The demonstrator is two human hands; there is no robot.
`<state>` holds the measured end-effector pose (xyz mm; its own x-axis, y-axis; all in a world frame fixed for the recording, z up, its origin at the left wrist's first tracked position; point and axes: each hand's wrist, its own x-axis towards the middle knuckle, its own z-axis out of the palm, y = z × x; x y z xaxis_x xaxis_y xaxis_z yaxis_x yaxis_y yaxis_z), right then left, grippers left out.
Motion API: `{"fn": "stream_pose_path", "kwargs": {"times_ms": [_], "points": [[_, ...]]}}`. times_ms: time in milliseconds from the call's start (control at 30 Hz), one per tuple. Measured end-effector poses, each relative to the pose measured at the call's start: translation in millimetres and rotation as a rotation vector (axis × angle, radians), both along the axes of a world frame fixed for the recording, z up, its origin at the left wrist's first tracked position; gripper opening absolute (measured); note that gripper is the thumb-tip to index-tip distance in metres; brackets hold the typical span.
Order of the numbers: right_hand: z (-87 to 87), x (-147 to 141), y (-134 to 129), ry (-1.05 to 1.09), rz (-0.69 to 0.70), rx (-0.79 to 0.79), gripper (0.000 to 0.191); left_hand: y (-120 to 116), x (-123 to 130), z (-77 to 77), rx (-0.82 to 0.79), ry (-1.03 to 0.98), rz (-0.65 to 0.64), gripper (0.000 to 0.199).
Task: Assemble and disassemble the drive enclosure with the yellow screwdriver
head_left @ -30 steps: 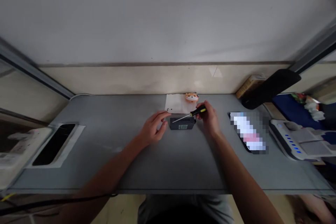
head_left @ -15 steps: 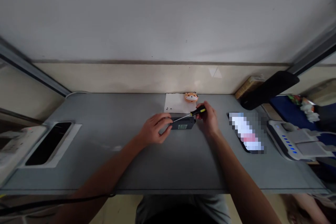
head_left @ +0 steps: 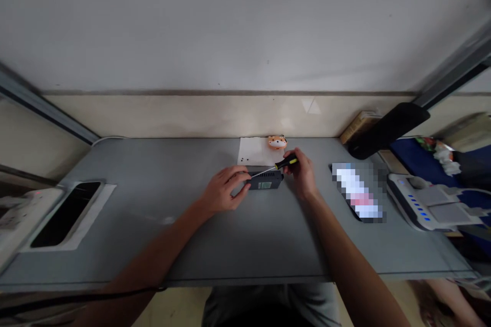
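Observation:
A dark box-shaped device with a row of vent slots and a pale green label lies on the grey desk. My left hand grips its left end between thumb and fingers. In my right hand is a black and yellow screwdriver, held by the handle. Its thin metal shaft slants down to the left, and the tip reaches the device's left end beside my left fingertips. Whether the tip sits in a screw is too small to tell. Behind the device, a white paper carries several tiny dark pieces.
An orange animal-faced case sits on the paper's right part. To the right are a lit phone, a power strip and a black cylinder. A dark-screened phone lies at the left. The wall closes off the desk's back edge.
The whole view has shifted slightly, with things appearing a little further left. Both hands, the screwdriver and the device keep nearly the same positions relative to each other.

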<state>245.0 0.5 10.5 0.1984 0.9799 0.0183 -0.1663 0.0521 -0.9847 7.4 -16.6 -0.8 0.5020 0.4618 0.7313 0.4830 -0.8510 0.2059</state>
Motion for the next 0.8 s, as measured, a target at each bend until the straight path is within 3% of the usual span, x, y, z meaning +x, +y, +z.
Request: {"fn": "stream_pose_path", "kwargs": {"times_ms": [567,700,800], "points": [[3.2,-0.9,2.7,0.08,-0.076,0.004,0.054,-0.2,0.6,0.9,-0.035,0.032,0.001,0.017],[5.5,-4.6,3.1,-0.002,-0.118,0.001,0.06,-0.6,3.2,3.6,-0.043,0.019,0.002,0.014],[4.6,-8.3,2.8,-0.055,-0.066,-0.005,0.064,-0.9,5.2,3.1,-0.04,0.019,-0.003,0.013]]}}
